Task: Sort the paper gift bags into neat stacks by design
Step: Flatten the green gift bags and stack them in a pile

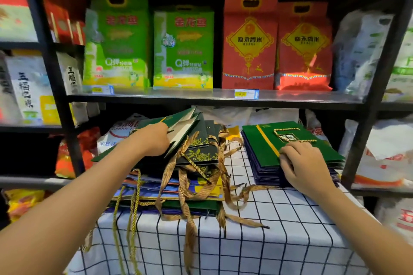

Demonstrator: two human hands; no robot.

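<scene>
Flat green paper bags [288,147] stacked, right hand [301,163] pinching edge, left hand [154,138] pinching tilted glossy bag [178,123]

Green gift bags [288,143], blue-checked white tablecloth [257,241]
</scene>
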